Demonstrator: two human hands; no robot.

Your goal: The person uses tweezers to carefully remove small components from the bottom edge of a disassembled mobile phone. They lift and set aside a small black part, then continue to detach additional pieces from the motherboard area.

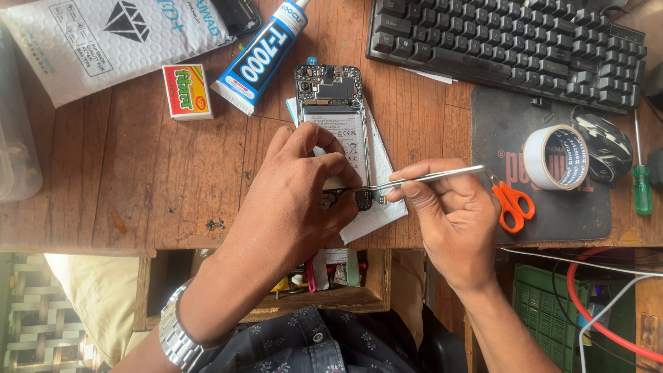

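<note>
and here we are over the wooden desk [138, 173], looking straight down at an opened smartphone [333, 103] lying back-up with its cover off, circuit board at the top and the pale battery below it. it sits on a white padded sheet [376, 214], square in the middle of the desk.

left hand [304, 193] is curled over the lower end of the phone, fingers bent and pressing down on it, thumb tucked toward the bottom edge, a steadying grip, not a fist. a metal watch [176, 338] shows on that wrist.

right hand [449, 214] is pinched shut around metal tweezers [428, 177], thumb and forefinger clamped on the shaft. the tips reach left to the phone's bottom section, right beside the left fingertips; whether anything sits between the tips, cannot tell, it's too small.

around the action: a blue and white glue tube [266, 55] lies diagonally just left of the phone's top, a small red and yellow box [186, 91] further left, a white bubble mailer [103, 38] in the corner. on the right, a black keyboard [504, 41], a roll of white tape [556, 157] on a dark mat [504, 124], orange-handled scissors [512, 204] just beside the right hand, and a green-handled screwdriver [642, 176] at the far edge.
</note>
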